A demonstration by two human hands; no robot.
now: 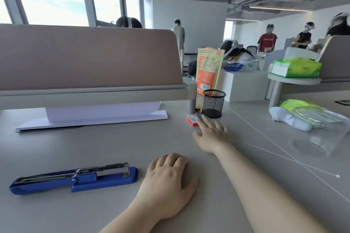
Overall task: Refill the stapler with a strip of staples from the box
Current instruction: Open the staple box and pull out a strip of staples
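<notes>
Both your hands are empty: right hand (212, 131), fingers spread, reaches the red staple box (192, 119) beside the mesh cup (213, 103); left hand (170, 178) lies flat, well nearer you than the cup, beside the opened stapler (75, 177). Next, grip the box.

Left hand (170, 179) rests flat, palm down; right hand (212, 132) stretches forward, fingers spread.

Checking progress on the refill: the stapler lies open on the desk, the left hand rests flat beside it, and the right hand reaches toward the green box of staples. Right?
Not quite: the head view shows the box is red, not green. The stapler does lie open, the left hand rests flat beside it, and the right hand reaches toward that box.
</notes>
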